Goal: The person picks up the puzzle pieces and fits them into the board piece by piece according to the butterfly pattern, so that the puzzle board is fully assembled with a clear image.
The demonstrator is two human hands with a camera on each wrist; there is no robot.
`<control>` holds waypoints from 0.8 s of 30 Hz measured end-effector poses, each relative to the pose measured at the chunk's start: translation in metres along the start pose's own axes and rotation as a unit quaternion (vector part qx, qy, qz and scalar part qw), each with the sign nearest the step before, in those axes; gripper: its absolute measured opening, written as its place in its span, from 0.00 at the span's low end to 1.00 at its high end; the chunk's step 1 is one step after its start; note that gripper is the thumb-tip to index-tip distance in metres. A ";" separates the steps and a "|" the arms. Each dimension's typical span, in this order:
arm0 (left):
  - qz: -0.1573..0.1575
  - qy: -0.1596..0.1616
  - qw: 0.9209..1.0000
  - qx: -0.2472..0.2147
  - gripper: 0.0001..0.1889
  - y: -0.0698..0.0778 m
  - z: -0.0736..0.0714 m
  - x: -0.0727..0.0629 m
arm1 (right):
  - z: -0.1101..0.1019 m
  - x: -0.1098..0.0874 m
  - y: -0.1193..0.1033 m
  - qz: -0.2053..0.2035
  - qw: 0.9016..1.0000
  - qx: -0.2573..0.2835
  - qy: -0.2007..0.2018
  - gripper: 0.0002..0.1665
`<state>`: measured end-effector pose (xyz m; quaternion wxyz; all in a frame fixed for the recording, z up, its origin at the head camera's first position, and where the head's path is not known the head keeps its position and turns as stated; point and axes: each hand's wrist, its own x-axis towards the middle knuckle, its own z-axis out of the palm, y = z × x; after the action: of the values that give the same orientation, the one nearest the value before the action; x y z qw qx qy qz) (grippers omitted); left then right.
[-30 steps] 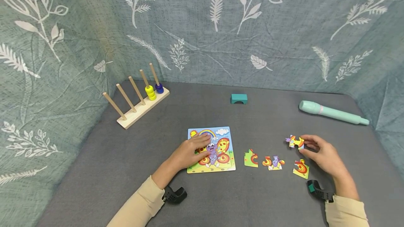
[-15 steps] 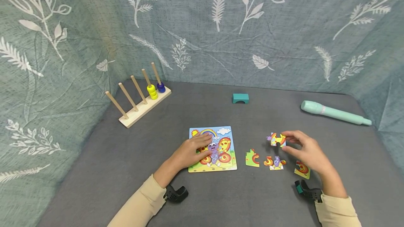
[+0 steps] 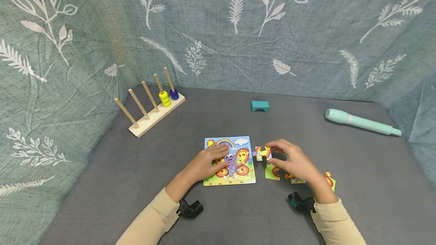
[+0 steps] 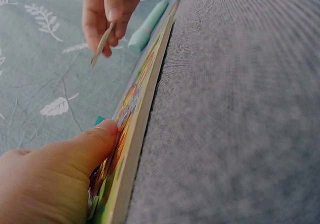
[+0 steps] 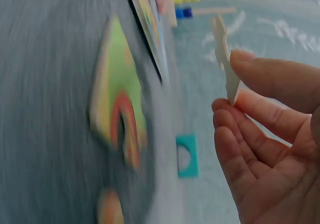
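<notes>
My left hand rests on the butterfly puzzle board, fingers laid over its left half and hiding part of the picture. In the left wrist view its thumb presses on the board's face. Just right of the board, my right hand pinches a yellow, red and purple puzzle piece between thumb and fingers. The right wrist view shows that piece edge-on, raised above the table. Below it lies a green puzzle piece; two more, a purple one and a red-ringed one, are partly covered by the right hand and arm.
A wooden peg rack with yellow and blue beads stands at the back left. Behind the board sits a teal arch block. A mint-green, stick-shaped object lies at the back right. A patterned cloth hangs behind the table.
My right hand has carried the pinched puzzle piece leftward, from the far right of the loose pieces to beside the board. The left hand has stayed on the board.
</notes>
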<state>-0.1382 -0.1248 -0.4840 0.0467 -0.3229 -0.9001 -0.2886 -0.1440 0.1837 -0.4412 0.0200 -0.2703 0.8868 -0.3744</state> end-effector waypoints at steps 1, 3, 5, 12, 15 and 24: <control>0.000 0.000 1.000 0.000 0.25 0.000 0.000 0.000 | 0.004 0.003 -0.003 0.000 1.000 0.000 -0.004 0.24; 0.000 -0.001 1.000 0.000 0.25 -0.001 0.000 0.000 | 0.013 0.009 -0.007 -0.004 1.000 -0.003 -0.011 0.24; -0.001 -0.003 1.000 -0.001 0.25 -0.001 0.000 0.000 | 0.020 0.014 -0.010 -0.007 1.000 -0.004 -0.016 0.24; 0.001 -0.003 1.000 0.006 0.25 0.000 0.000 0.000 | 0.039 0.027 -0.016 -0.013 1.000 -0.013 -0.021 0.22; 0.000 -0.004 1.000 0.002 0.25 -0.001 0.000 -0.001 | 0.043 0.030 -0.018 -0.020 0.999 -0.017 -0.021 0.22; 0.000 -0.001 1.000 -0.004 0.25 -0.001 0.000 -0.001 | 0.051 0.033 -0.018 -0.033 0.997 -0.060 -0.032 0.23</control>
<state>-0.1383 -0.1259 -0.4845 0.0446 -0.3237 -0.8988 -0.2923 -0.1513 0.1239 -0.4604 0.0196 -0.3120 0.8970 -0.3127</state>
